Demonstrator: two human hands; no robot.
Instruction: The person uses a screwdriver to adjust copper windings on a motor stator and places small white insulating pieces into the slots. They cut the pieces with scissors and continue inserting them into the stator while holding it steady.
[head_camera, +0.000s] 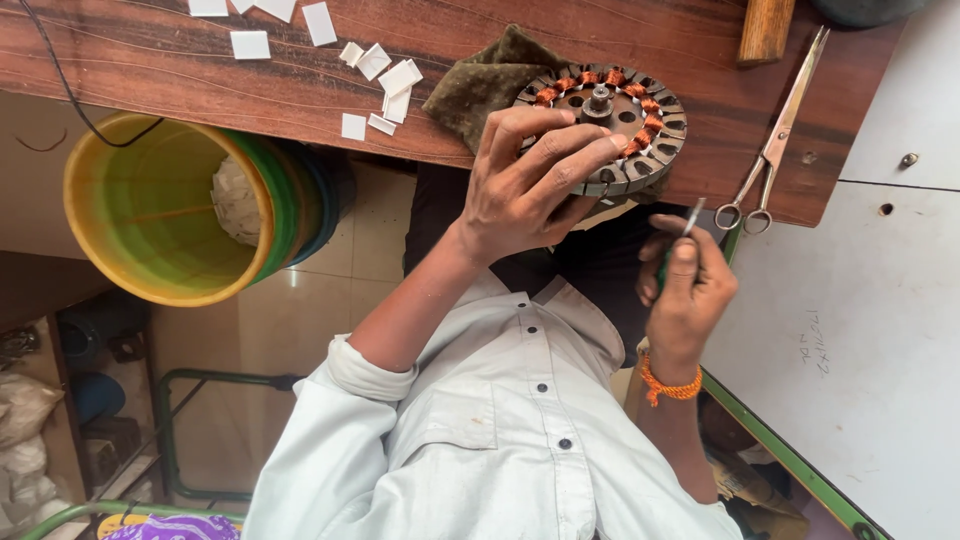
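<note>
Up top, the brown wooden bench (200, 70) runs across the view, its near edge cutting diagonally above a yellow bucket (150, 210) on the floor. Right at that edge sits the round motor stator (612, 125) with copper windings, partly on a dark cloth (480, 85). Scissors (775, 145) lie just right of it, white paper slips (385, 85) to its left. Left hand (530, 185) grips the stator's rim with spread fingers; right hand (685, 295), below the bench edge, pinches a thin green-handled tool (685, 228).
</note>
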